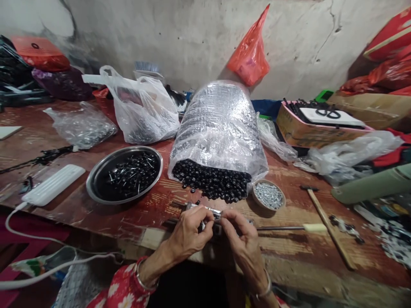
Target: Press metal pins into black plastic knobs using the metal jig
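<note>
Head view, and here we were at the front edge of the bench point(289, 252): the left hand point(189, 231) and right hand point(239, 235) came together over a small metal piece point(205, 209), its long axis lying roughly crosswise to the view. The fingers point(207, 217) of both hands were closed narrow, pinching it between them, with the left hand over its nearer left end and the right at its other end; what lay beneath was partly hidden. Just right of them lay a screwdriver point(314, 228), its shaft pointing toward the right hand. Ahead sat a small bowl point(260, 190) of screws point(269, 195), a bag point(218, 128) spilling black beads point(212, 182), and a steel dish point(96, 188) of black-headed pins point(135, 173). No brand or writing could be read anywhere.
</note>
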`<state>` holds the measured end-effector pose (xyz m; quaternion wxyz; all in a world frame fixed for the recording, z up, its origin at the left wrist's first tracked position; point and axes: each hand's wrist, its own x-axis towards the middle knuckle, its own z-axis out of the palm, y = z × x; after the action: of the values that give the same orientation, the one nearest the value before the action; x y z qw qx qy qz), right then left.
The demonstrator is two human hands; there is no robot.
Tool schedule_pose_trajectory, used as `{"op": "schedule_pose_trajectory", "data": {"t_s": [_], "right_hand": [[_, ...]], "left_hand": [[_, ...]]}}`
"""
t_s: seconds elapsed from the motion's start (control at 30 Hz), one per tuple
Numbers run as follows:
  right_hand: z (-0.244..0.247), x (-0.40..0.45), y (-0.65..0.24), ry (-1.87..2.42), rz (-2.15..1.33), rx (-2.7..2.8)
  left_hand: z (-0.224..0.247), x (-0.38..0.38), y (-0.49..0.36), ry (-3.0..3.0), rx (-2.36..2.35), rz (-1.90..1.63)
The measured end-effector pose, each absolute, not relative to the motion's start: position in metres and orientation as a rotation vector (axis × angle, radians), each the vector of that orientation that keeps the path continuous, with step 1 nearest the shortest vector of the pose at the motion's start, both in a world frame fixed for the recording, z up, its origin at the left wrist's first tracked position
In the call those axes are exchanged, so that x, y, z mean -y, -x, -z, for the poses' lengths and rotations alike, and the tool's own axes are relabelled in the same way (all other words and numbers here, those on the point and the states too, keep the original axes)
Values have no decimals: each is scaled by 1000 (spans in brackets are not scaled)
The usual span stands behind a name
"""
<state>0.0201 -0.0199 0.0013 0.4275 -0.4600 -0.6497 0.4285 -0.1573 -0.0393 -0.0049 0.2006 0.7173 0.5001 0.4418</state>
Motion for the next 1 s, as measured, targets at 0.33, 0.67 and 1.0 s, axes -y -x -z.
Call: {"op": "schedule_pose_trajectory", "data": {"t_s": [0.33, 0.67, 1.0], "right_hand": [[-2, -27, -90, 1363, -466, 1306], [46, -88, -149, 1550, 50, 1722], [48, -83, -142, 1550, 166, 1717]], "left_hand": [[13, 39, 177, -2247, -1477, -1111], [21, 30, 168, -2567, -1588, -868], [22, 32, 182, -2553, -1648, -814]]}}
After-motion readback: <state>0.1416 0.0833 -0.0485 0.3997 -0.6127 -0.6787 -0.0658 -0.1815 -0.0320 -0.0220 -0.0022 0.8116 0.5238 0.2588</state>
